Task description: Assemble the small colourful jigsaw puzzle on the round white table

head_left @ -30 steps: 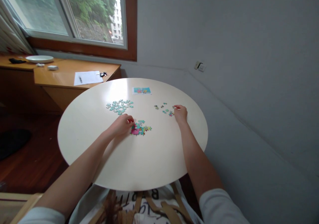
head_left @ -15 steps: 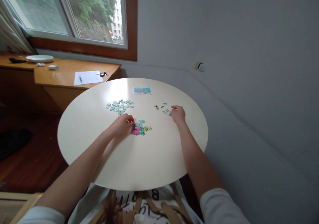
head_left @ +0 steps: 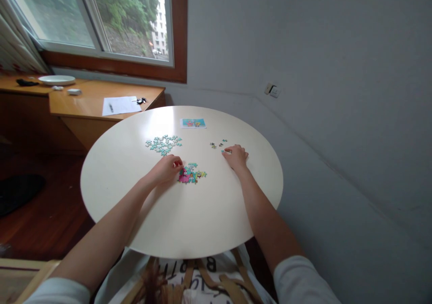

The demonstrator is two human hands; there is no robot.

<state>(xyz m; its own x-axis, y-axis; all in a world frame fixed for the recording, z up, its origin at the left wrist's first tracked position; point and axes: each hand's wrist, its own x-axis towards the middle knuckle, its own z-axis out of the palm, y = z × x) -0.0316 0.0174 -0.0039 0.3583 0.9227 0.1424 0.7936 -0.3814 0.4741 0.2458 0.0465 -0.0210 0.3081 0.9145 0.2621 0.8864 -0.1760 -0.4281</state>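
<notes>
My left hand rests at the left edge of a partly assembled jigsaw puzzle with pink, teal and yellow parts. Its fingers are curled together, and whatever they hold, if anything, is hidden. My right hand is lowered to the table, right of the assembled part. Thumb and forefinger pinch around a small teal puzzle piece at their tips; the hand covers other pieces near it. Just beyond lie a few loose puzzle pieces, apart from one another.
A spread of loose teal puzzle pieces lies left of centre on the round white table. A picture card is at the far side. The wooden desk by the window bears paper, keys and a white plate.
My right hand has moved a little left and is now over the small pieces it was beside. My left hand stays by the assembled part. The view has shifted slightly.
</notes>
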